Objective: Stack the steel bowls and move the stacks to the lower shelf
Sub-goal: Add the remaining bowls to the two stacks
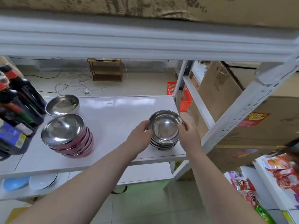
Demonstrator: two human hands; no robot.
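both your forearms reach forward and slightly inward over the front edge of the white shelf, meeting at the dark stack of steel bowls near its right front corner. your left hand cups the stack's left side, fingers curled up against the rim of the top bowl, thumb side toward you. your right hand mirrors it on the right side, fingertips hooked at the rim and the palm facing inward, so the 2 hands clasp the stack between them. the stack sits upright on the shelf, bowls nested with their open mouths facing up, its axis running vertically; whether it has left the surface you cannot tell. to the left, well apart, a taller pink stack of bowls stands on the same shelf, mouth up and leaning a little toward the left. behind that, a single steel bowl rests alone near the back edge, also mouth up. dark bottles crowd the shelf's left end. on the lower shelf beneath, at the left, lie a blue plate and a white plate.
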